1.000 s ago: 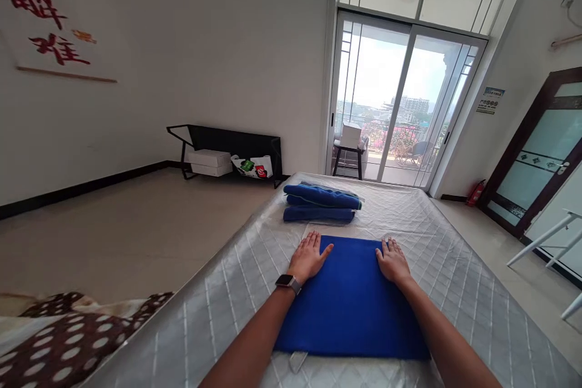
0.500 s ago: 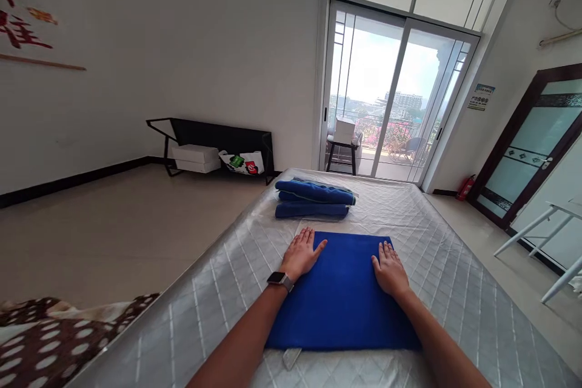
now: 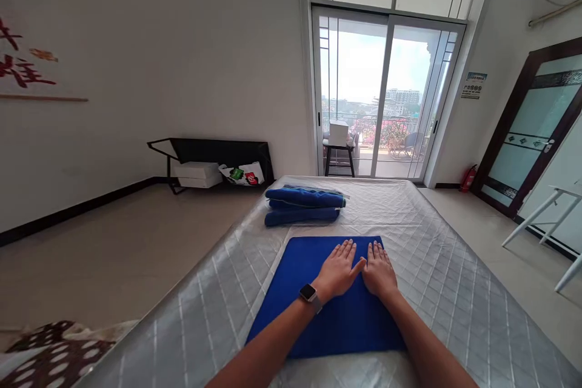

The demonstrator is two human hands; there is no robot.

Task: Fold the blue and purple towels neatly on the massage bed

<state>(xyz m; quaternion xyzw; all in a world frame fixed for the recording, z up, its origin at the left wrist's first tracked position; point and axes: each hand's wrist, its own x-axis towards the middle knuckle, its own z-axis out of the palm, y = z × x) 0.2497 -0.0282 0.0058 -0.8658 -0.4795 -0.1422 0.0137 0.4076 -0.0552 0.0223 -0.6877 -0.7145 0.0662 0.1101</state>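
Observation:
A blue cloth (image 3: 291,279), flat and rectangular, lies spread on the silvery quilted mattress (image 3: 200,315). Palm down near its far middle rests my left hand (image 3: 339,270), fingers stretched out, with a watch (image 3: 308,293) on the wrist. My right hand (image 3: 379,270) also presses flat on the cloth, close to its far right corner. The left thumb reaches the edge of the right hand. Beyond the cloth's far edge sits a pile of folded blue cloths (image 3: 304,205). My forearms cover part of the cloth's near side.
A brown spotted blanket (image 3: 59,351) shows at the lower left. Against the wall stands a black rack (image 3: 218,151) with white boxes (image 3: 197,174) and a bag (image 3: 243,174). A white-legged stool (image 3: 541,218) is at right, sliding glass doors (image 3: 382,97) ahead.
My left hand has moved right across the cloth, from its left edge to beside my right hand. My right hand has shifted slightly left. The camera view has tilted and turned a little.

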